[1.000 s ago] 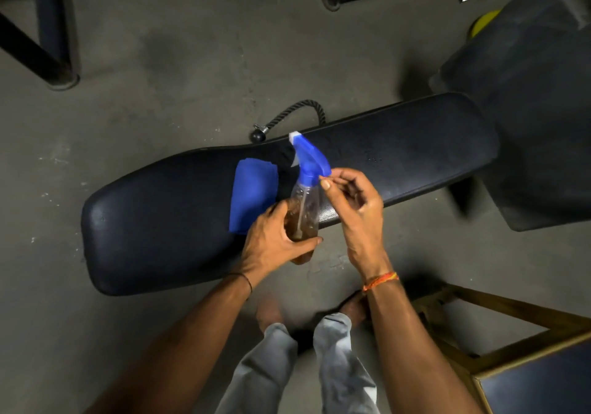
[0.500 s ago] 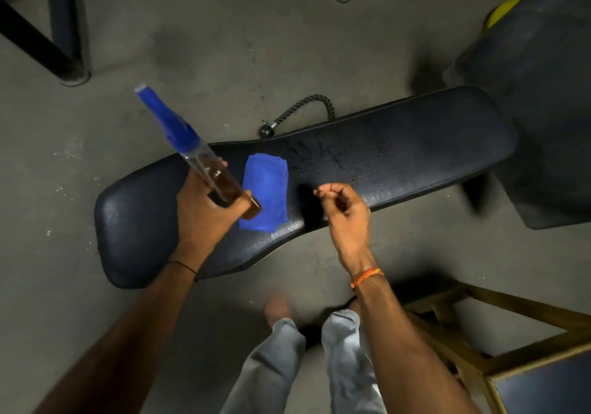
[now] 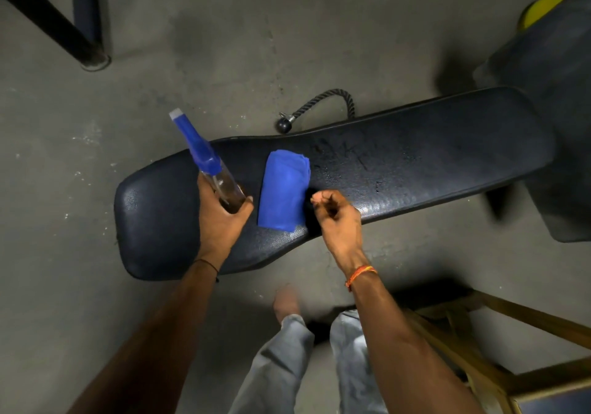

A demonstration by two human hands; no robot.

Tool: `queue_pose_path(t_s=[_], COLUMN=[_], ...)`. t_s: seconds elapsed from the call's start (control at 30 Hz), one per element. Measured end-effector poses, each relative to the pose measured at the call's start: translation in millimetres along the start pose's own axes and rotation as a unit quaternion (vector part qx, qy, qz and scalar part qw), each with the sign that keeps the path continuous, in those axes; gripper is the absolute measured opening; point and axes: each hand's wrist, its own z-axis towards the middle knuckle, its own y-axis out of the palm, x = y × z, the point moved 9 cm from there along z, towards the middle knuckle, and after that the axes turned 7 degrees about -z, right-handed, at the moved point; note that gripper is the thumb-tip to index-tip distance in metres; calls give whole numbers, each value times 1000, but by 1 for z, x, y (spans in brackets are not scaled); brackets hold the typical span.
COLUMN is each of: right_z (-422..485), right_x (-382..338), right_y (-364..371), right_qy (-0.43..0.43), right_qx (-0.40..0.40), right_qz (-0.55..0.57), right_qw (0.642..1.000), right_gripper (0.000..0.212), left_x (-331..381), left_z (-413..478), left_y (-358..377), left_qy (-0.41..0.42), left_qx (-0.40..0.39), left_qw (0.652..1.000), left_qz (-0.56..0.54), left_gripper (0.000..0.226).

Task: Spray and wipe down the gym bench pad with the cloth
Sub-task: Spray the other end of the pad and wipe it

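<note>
The spray bottle (image 3: 211, 170) is now swung aside in the closed left hand (image 3: 220, 218), while the right hand (image 3: 339, 218), loosely curled and empty, is hovering just right of the cloth (image 3: 284, 194) on the bench pad (image 3: 415, 157), so picking up the cloth is probably coming next.

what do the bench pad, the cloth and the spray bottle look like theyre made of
Bench pad: probably black vinyl or leather-like cover, pebbled grain with a dull sheen.
Cloth: soft blue fabric, matte, folded; maybe microfibre.
Spray bottle: clear plastic body, brownish liquid showing through, glossy blue plastic spray head.

Left hand (image 3: 220, 218) closed in a grip, right hand (image 3: 340, 218) loosely curled, both forearms extended forward
</note>
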Motion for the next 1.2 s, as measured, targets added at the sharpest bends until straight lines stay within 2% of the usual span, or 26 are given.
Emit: queue_pose_path(t_s=[0.17, 0.3, 0.43, 0.53, 0.67, 0.73, 0.8, 0.9, 1.07, 1.2], right_z=[4, 22, 36, 39, 41, 39, 38, 43, 89, 122], right_x=[-22, -32, -20, -5, 3, -1, -9, -18, -22, -37], right_y=[23, 55, 77, 62, 14, 2, 5, 26, 48, 46], right_qy=[-98, -134, -207, -233, -231, -235, -234, -222, -245, -233], right_qx=[6, -43, -105, -122, -92, -68, -54, -44, 1, 22], right_qz=[-123, -211, -360, -402, -412, -419, -414, -409, -517, -518], right_qw=[987, 967, 904, 877, 877, 875, 878, 884, 820, 823], right_gripper=[26, 43, 57, 55, 54, 53, 61, 67, 64, 62], left_x=[-20, -38, -62, -65, -62, -53, -42, -30, -28, -26], left_z=[-5, -14, -56, -90, -90, -76, -51, -7, 17, 17], left_y=[5, 4, 10, 33, 67, 89, 108, 129, 142, 141], left_qy=[-15, -10, -21, 44, 95, 129, 162, 182, 181, 179], left_qx=[22, 50, 86, 37, -56, -102, -124, -125, -104, -102], left_qw=[1000, 998, 987, 963, 933, 911, 891, 869, 850, 843], left_qz=[-5, 22, 133, 263, 343, 378, 405, 444, 483, 496], left_gripper=[90, 84, 82, 71, 60, 62, 64, 63, 64, 65])
